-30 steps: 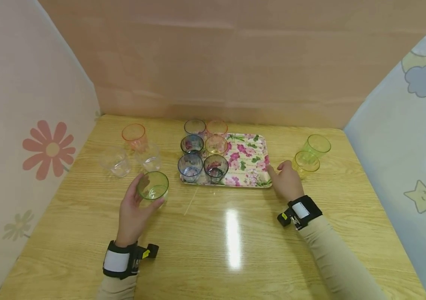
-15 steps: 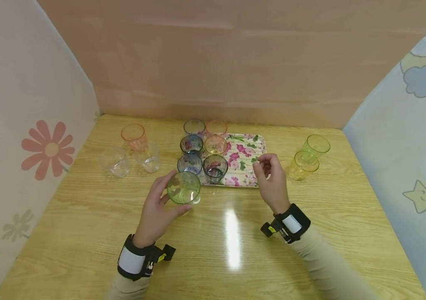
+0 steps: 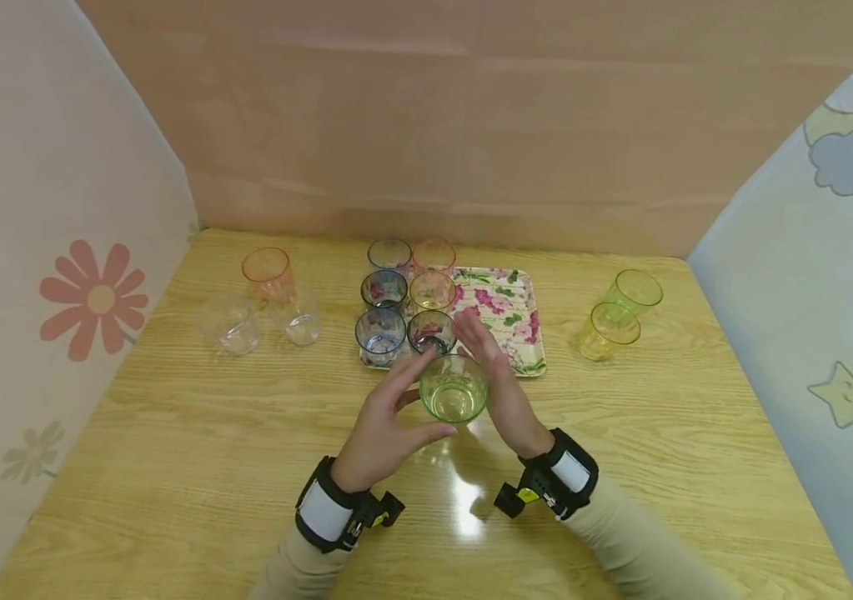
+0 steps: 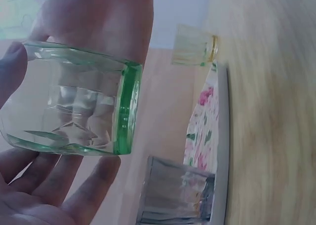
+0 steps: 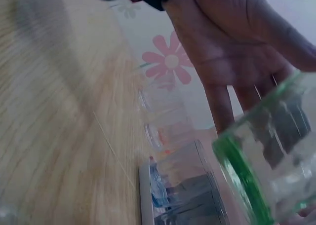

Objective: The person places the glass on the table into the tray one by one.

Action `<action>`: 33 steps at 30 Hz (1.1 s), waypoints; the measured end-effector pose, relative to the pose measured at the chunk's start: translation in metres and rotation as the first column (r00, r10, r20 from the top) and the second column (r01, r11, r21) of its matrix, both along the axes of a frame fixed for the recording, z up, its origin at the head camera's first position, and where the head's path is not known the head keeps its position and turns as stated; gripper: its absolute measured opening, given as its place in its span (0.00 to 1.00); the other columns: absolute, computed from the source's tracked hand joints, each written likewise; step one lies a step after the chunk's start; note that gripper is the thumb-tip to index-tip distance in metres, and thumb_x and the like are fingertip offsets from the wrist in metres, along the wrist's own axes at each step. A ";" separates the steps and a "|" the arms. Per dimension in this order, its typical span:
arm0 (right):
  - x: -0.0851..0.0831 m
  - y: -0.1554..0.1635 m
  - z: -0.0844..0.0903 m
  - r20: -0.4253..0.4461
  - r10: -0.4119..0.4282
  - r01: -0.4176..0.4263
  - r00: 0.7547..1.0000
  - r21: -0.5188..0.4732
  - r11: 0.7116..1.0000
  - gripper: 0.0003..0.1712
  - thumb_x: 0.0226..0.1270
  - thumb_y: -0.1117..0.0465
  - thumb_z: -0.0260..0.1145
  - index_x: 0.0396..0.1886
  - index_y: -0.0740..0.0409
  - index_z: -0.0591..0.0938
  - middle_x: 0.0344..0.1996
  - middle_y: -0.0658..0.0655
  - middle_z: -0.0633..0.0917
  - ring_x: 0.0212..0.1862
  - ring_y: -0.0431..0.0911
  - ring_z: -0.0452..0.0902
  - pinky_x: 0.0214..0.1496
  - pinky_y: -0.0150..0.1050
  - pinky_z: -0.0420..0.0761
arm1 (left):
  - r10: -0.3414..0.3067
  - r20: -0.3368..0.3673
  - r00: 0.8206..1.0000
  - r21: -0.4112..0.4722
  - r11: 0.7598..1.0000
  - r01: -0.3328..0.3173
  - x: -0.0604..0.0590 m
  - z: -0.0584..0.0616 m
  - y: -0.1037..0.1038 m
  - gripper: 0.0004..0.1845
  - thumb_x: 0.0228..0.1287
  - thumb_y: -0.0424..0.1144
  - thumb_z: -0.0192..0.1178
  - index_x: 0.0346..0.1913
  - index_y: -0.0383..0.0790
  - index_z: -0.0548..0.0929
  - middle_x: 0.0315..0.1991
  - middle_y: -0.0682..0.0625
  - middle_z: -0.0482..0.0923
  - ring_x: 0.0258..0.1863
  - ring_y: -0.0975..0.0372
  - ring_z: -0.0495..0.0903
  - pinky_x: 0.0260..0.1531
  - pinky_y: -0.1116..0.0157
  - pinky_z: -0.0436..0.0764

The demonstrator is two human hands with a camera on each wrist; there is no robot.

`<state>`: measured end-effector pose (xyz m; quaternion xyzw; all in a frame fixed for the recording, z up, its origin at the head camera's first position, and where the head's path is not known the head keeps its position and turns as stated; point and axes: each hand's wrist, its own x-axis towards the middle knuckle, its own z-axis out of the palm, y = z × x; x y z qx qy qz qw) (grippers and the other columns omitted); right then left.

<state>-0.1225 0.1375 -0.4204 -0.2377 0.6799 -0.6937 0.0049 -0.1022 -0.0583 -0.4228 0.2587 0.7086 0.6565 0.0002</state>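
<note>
My left hand grips a clear green cup just above the table, in front of the flowered tray. Its thumb lies on the near side and its fingers on the far side. My right hand lies flat against the cup's right side with straight fingers. The left wrist view shows the green cup held between the left fingers, with the right palm behind it. In the right wrist view the green cup's rim sits low right, and the left hand is above it.
Several blue, grey, orange and yellow cups fill the tray's left half; the grey cup is nearest the hands. Two clear cups and an orange cup stand at the left. A yellow cup and a green cup stand at the right.
My left hand has carried the green cup from the left side to the middle, in front of the tray. My right hand left the tray's right corner and came against the cup.
</note>
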 end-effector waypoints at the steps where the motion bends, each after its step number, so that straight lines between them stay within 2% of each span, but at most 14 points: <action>1: 0.001 0.000 -0.001 0.012 0.012 -0.012 1.000 0.006 1.000 0.48 0.80 0.31 0.26 0.83 0.60 0.42 0.81 0.64 0.50 0.80 0.63 0.43 0.74 0.71 0.40 | -0.005 0.004 1.000 0.006 1.000 0.005 0.001 0.000 0.002 0.50 0.50 0.24 0.76 0.78 0.37 0.63 0.73 0.36 0.64 0.72 0.47 0.65 0.62 0.53 0.75; 3: 0.003 0.001 -0.002 0.032 0.037 -0.038 0.999 0.006 0.999 0.49 0.78 0.29 0.25 0.83 0.60 0.41 0.81 0.65 0.50 0.80 0.63 0.44 0.73 0.73 0.40 | -0.006 0.019 1.000 0.017 1.000 0.006 0.002 -0.001 0.004 0.51 0.50 0.23 0.76 0.78 0.36 0.62 0.73 0.36 0.65 0.71 0.47 0.67 0.63 0.53 0.75; 6: 0.004 0.003 -0.003 0.050 0.085 -0.085 0.995 -0.005 0.996 0.51 0.77 0.28 0.27 0.83 0.61 0.43 0.80 0.68 0.52 0.79 0.63 0.46 0.71 0.74 0.46 | 0.006 0.038 0.999 0.038 0.999 -0.007 0.002 -0.001 0.005 0.53 0.50 0.21 0.75 0.79 0.35 0.59 0.73 0.36 0.66 0.71 0.46 0.68 0.63 0.53 0.75; 9: 0.005 0.006 -0.003 0.019 0.137 -0.137 0.990 -0.004 0.991 0.52 0.78 0.28 0.31 0.81 0.65 0.46 0.79 0.70 0.53 0.78 0.64 0.48 0.72 0.72 0.50 | 0.019 0.034 0.999 0.064 0.998 -0.021 0.000 -0.002 0.004 0.53 0.48 0.19 0.75 0.77 0.34 0.59 0.70 0.36 0.68 0.69 0.45 0.69 0.62 0.54 0.75; 13: 0.006 0.010 -0.003 -0.033 0.202 -0.202 0.979 -0.001 0.979 0.52 0.78 0.32 0.49 0.80 0.67 0.48 0.79 0.69 0.53 0.78 0.57 0.51 0.76 0.59 0.56 | 0.057 -0.014 0.998 0.077 0.995 -0.056 -0.005 -0.004 -0.001 0.48 0.48 0.18 0.74 0.74 0.30 0.63 0.65 0.34 0.71 0.63 0.46 0.74 0.59 0.56 0.79; 17: 0.009 0.015 -0.004 -0.033 0.247 -0.247 0.968 0.000 0.969 0.51 0.75 0.48 0.64 0.80 0.67 0.46 0.78 0.70 0.52 0.78 0.54 0.54 0.76 0.46 0.61 | 0.098 -0.026 0.995 0.062 0.993 -0.096 -0.009 -0.005 -0.005 0.41 0.50 0.19 0.73 0.70 0.28 0.68 0.60 0.35 0.75 0.57 0.52 0.78 0.51 0.60 0.81; 20: 0.010 0.017 -0.006 -0.011 0.225 -0.225 0.974 0.019 0.974 0.50 0.73 0.57 0.67 0.80 0.67 0.47 0.76 0.72 0.56 0.76 0.56 0.57 0.75 0.43 0.63 | 0.115 -0.027 0.993 0.059 0.992 -0.113 -0.010 -0.005 -0.008 0.35 0.52 0.20 0.73 0.65 0.30 0.73 0.56 0.37 0.78 0.52 0.57 0.79 0.47 0.64 0.81; 23: 0.009 0.018 -0.008 0.001 0.178 -0.178 0.984 0.030 0.984 0.48 0.70 0.60 0.70 0.79 0.68 0.51 0.74 0.71 0.63 0.74 0.57 0.61 0.73 0.44 0.65 | 0.129 -0.047 0.991 0.079 0.989 -0.125 -0.011 -0.008 -0.011 0.27 0.55 0.20 0.71 0.58 0.29 0.77 0.51 0.37 0.79 0.46 0.60 0.80 0.43 0.66 0.81; 26: 0.007 0.020 -0.010 -0.020 0.142 -0.141 0.990 0.021 0.990 0.47 0.68 0.63 0.71 0.77 0.70 0.54 0.72 0.72 0.65 0.73 0.55 0.63 0.73 0.46 0.66 | 0.192 -0.056 0.980 0.118 0.976 -0.185 -0.015 -0.013 -0.016 0.15 0.61 0.20 0.67 0.50 0.27 0.79 0.44 0.37 0.80 0.40 0.63 0.80 0.39 0.68 0.80; 28: 0.006 0.023 -0.011 -0.029 0.124 -0.123 0.992 0.011 0.992 0.47 0.67 0.64 0.72 0.76 0.72 0.54 0.71 0.73 0.65 0.73 0.52 0.64 0.74 0.48 0.65 | 0.295 -0.038 0.955 0.146 0.947 -0.286 -0.019 -0.016 -0.021 0.08 0.65 0.22 0.64 0.45 0.25 0.80 0.39 0.39 0.80 0.35 0.64 0.79 0.35 0.70 0.79; 29: 0.005 0.025 -0.011 -0.035 0.114 -0.114 0.993 0.008 0.993 0.48 0.67 0.65 0.72 0.75 0.73 0.53 0.71 0.74 0.64 0.73 0.51 0.64 0.74 0.50 0.64 | 0.356 -0.016 0.934 0.155 0.924 -0.349 -0.022 -0.017 -0.024 0.05 0.67 0.23 0.62 0.44 0.24 0.80 0.37 0.39 0.80 0.34 0.65 0.78 0.34 0.71 0.78; 31: 0.004 0.028 -0.011 -0.041 0.098 -0.098 0.994 0.004 0.995 0.47 0.66 0.67 0.72 0.75 0.74 0.53 0.71 0.75 0.64 0.73 0.50 0.64 0.74 0.52 0.63 | 0.494 0.028 0.869 0.121 0.861 -0.494 -0.029 -0.020 -0.031 0.05 0.70 0.26 0.62 0.43 0.24 0.81 0.34 0.41 0.79 0.30 0.65 0.77 0.30 0.73 0.77; 33: 0.004 0.031 -0.011 -0.046 0.084 -0.084 0.995 0.003 0.996 0.47 0.66 0.69 0.71 0.74 0.75 0.53 0.70 0.75 0.64 0.72 0.50 0.64 0.74 0.54 0.62 | 0.595 0.070 0.801 0.049 0.800 -0.598 -0.036 -0.024 -0.039 0.07 0.71 0.27 0.61 0.45 0.23 0.82 0.34 0.40 0.79 0.29 0.64 0.77 0.28 0.75 0.76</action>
